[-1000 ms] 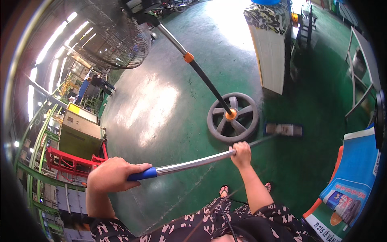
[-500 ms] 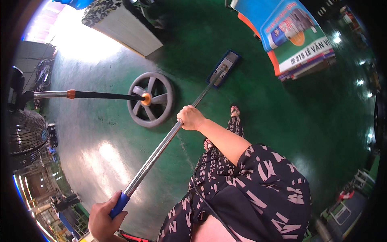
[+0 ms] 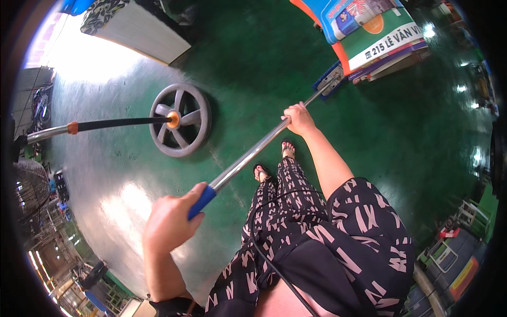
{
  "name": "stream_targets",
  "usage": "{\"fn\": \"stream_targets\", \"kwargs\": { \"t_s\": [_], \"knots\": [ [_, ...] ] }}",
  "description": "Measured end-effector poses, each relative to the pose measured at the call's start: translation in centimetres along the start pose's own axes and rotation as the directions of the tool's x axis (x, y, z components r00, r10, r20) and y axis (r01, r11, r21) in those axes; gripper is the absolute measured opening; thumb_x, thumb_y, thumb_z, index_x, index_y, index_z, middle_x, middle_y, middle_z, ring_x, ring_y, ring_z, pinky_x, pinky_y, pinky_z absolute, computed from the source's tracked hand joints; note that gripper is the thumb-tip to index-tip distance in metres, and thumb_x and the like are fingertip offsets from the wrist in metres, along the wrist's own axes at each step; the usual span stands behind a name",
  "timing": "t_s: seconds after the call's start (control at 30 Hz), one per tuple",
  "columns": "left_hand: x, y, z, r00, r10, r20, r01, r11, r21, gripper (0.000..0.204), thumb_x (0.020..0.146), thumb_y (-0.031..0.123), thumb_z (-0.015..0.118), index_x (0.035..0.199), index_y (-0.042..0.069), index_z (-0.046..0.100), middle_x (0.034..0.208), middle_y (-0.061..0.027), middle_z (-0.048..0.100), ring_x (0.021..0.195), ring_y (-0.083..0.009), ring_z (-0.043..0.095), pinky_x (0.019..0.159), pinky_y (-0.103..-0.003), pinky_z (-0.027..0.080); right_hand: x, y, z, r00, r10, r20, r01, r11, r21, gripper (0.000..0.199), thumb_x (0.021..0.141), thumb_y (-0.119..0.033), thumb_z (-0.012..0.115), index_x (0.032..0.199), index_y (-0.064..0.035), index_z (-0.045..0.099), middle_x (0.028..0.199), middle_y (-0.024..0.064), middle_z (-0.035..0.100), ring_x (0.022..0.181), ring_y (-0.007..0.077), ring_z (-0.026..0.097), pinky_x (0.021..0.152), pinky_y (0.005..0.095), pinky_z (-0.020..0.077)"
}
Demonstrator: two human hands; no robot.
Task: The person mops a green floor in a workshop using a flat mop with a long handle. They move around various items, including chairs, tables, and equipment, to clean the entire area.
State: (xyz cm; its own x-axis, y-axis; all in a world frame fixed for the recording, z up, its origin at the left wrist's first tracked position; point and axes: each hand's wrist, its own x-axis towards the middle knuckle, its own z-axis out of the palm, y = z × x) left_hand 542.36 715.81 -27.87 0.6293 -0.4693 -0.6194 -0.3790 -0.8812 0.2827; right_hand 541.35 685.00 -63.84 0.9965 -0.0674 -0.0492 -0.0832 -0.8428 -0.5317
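Observation:
A flat mop (image 3: pixel 253 152) with a shiny metal pole slants from lower left to upper right in front of me. My left hand (image 3: pixel 171 219) is closed round the blue grip at its near end. Farther up, my right hand (image 3: pixel 300 119) wraps round the metal pole with the arm stretched out. The rectangular mop head (image 3: pixel 328 80), edged in blue, lies on the green floor (image 3: pixel 237 105) at the far right. Part of it is hidden by the stack with the colourful printed cover (image 3: pixel 364 31).
Left of the mop stands a pedestal fan's grey spoked round base (image 3: pixel 180 120); its pole leads to the fan cage (image 3: pixel 31 185). A white box-like cabinet (image 3: pixel 142 29) with a patterned top is at the far left. My sandalled feet (image 3: pixel 273 161) are below the pole.
Both hands and the pole have moved right and away from me. The mop head has slid right, partly beneath the printed stack. The view has shifted too, and my feet stand nearer together.

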Motion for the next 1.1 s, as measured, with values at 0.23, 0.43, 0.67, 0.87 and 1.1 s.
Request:
{"fn": "stream_targets", "kwargs": {
  "t_s": [0.23, 0.43, 0.67, 0.87, 1.1],
  "knots": [
    [-1.4, 1.4, -0.7, 0.999, -0.022, -0.042, 0.028, 0.990, 0.137, 0.055, 0.070, 0.011, 0.069, 0.123, 0.016, 0.055, 0.068, -0.0145, 0.063, 0.062, -0.0330, 0.063, 0.059, -0.042, 0.049, -1.1, -1.5, 1.9, 0.989, 0.057, -0.137, -0.046, 0.995, 0.086, 0.011, 0.071, -0.021, 0.068, 0.066, -0.0131, 0.063, 0.082, 0.0053, 0.062, 0.101, 0.0266, 0.055, 0.095, 0.0648, 0.0285],
    [-13.0, -3.2, -8.1, 0.972, -0.192, -0.137, 0.216, 0.958, 0.188, 0.050, 0.063, 0.010, 0.071, 0.112, 0.004, 0.063, 0.074, -0.0179, 0.064, 0.063, -0.0280, 0.065, 0.062, -0.034, 0.049, -2.3, -20.0, 3.2, 0.989, 0.053, -0.137, -0.009, 0.954, 0.300, 0.011, 0.068, -0.027, 0.069, 0.067, -0.0161, 0.065, 0.080, 0.0040, 0.060, 0.097, 0.0283, 0.053, 0.094, 0.0739, 0.0216],
    [-23.2, -9.8, -13.1, 0.769, -0.622, -0.147, 0.633, 0.711, 0.307, 0.047, 0.079, 0.018, 0.063, 0.121, -0.002, 0.056, 0.096, -0.0185, 0.061, 0.085, -0.0209, 0.061, 0.076, -0.028, 0.047, -0.5, -39.5, 8.6, 0.981, -0.017, -0.192, 0.110, 0.868, 0.484, 0.007, 0.066, -0.015, 0.068, 0.068, -0.0173, 0.062, 0.084, 0.0001, 0.057, 0.101, 0.0247, 0.052, 0.088, 0.0769, 0.0207],
    [-26.5, -16.5, -11.5, 0.989, -0.014, -0.146, 0.103, 0.777, 0.621, 0.048, 0.086, 0.022, 0.064, 0.126, 0.000, 0.054, 0.105, -0.0221, 0.064, 0.093, -0.0276, 0.064, 0.076, -0.034, 0.051, 6.6, -42.6, 12.0, 0.961, -0.216, -0.171, 0.273, 0.825, 0.494, 0.012, 0.070, -0.016, 0.067, 0.066, -0.0126, 0.056, 0.081, 0.0056, 0.059, 0.096, 0.0268, 0.057, 0.095, 0.0713, 0.0237],
    [-25.8, -10.2, -8.3, 0.928, -0.352, -0.122, 0.371, 0.899, 0.231, 0.047, 0.079, 0.013, 0.071, 0.121, -0.004, 0.056, 0.097, -0.0200, 0.067, 0.086, -0.0262, 0.064, 0.074, -0.030, 0.049, 0.9, -38.5, 9.9, 0.959, -0.203, -0.195, 0.268, 0.875, 0.404, 0.012, 0.074, -0.025, 0.063, 0.071, -0.0136, 0.064, 0.079, 0.0057, 0.064, 0.091, 0.0267, 0.061, 0.088, 0.0456, 0.0407]
  ]
}}
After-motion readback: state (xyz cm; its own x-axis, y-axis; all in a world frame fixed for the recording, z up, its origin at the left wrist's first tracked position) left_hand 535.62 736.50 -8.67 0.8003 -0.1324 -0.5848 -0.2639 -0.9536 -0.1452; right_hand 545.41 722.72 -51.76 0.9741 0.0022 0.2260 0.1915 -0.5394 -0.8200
